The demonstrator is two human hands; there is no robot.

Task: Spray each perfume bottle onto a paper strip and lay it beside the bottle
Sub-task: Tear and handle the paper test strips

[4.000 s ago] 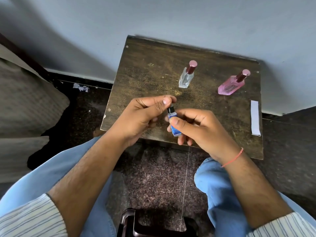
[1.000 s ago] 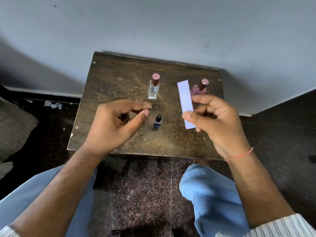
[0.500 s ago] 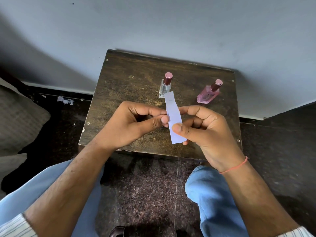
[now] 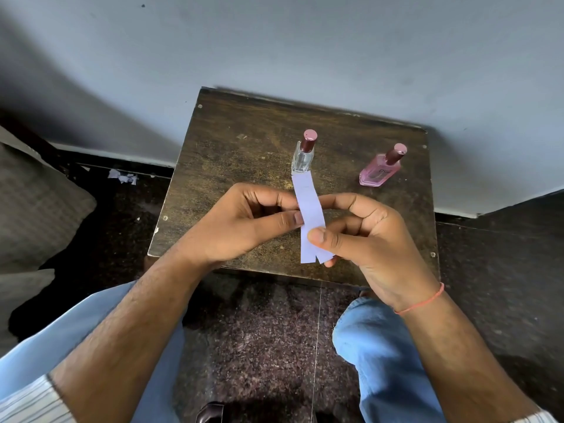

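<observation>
1. Both hands were pinched on one paper strip, held above the near half of the table. The left hand gripped its left edge between thumb and forefinger; the right hand pressed its thumb on the lower part, with the fingers curled behind.
2. The strip's near end showed a short split, so the step in hand looked like tearing the paper lengthwise into narrower strips, though I could not be sure. No spraying was under way, and no bottle was in either hand.
3. The clear bottle stood upright just beyond the strip's far end. The pink bottle stood well to its right. Both wore dark red caps, and no strip lay beside either.
4. The next move probably called for the two pinches to pull apart evenly so that the tear ran straight. Then one hand would need to be freed to uncap a bottle.
5. The strip was thin, pale, matte and slightly bowed. The bottles were glassy and flat-sided with rounded metallic caps. The table was dark, scuffed wood with screws at its corners.
</observation>
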